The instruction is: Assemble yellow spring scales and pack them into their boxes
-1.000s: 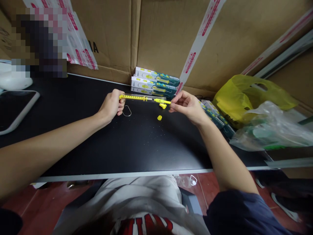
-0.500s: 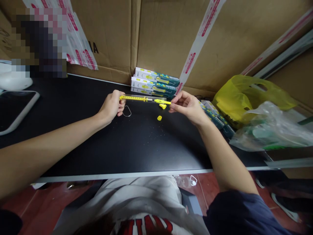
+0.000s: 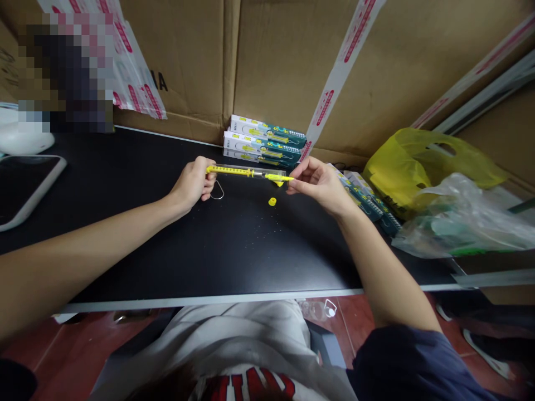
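A tubular spring scale [image 3: 232, 170] with a clear barrel and a yellow graduated inner part is held level above the black table. My left hand [image 3: 194, 181] is closed round its left end. At the other end, my right hand [image 3: 316, 182] pinches the tip of a yellow rod [image 3: 278, 177] that partly sits inside the clear barrel. A bent metal wire loop [image 3: 218, 190] shows just beside my left fingers. Below the barrel lies a small yellow cap [image 3: 272, 201]. Another yellow piece [image 3: 279, 183] is partly hidden behind the rod.
Printed spring scale boxes [image 3: 263, 146] are stacked against a large cardboard carton [image 3: 284, 61]. More boxes [image 3: 368, 200] lie right of my right hand, near a yellow plastic bag [image 3: 388, 167] and a clear bag [image 3: 468, 223]. A phone-like device [image 3: 29, 186] rests at left.
The spring scale has shifted slightly right and down in my hands. The yellow rod now covers more of the loose yellow piece behind it. Both hands keep their hold.
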The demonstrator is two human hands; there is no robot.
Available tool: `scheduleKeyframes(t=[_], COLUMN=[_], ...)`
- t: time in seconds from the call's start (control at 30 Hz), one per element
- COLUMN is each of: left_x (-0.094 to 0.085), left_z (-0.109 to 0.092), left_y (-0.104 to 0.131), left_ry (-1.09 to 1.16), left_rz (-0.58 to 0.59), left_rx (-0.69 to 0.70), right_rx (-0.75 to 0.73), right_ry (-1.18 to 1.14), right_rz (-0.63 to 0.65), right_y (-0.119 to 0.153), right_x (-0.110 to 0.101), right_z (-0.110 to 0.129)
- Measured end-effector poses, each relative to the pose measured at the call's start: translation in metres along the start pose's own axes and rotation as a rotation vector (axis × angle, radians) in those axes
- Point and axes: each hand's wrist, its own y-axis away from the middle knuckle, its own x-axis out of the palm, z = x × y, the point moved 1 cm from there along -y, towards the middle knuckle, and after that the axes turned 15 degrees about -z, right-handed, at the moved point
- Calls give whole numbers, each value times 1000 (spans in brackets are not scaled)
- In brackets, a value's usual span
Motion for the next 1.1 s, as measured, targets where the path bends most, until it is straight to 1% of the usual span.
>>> scheduleKeyframes(t=[0.13,0.33,0.53,0.67,0.87,1.1], left_x=[0,2,2,1,2,2], left_z=[2,2,4,4,4,3], left_y=[-1,1,0,-2,0,-1], left_ry=[-6,0,23,39,82,94], left_rz=[30,37,52,53,83,88], left_rx=[3,-48,-63,-70,-91,-153], right_rx=[1,3,15,2,-17,-5], right_ry=[-16,-22,-38,-95,-66,-59], right_rz=[14,30,41,23,-10,4], right_y=[0,0,3,6,6,5], right_x=[1,3,5,5,6,4], right_z=[0,-2,2,7,7,8])
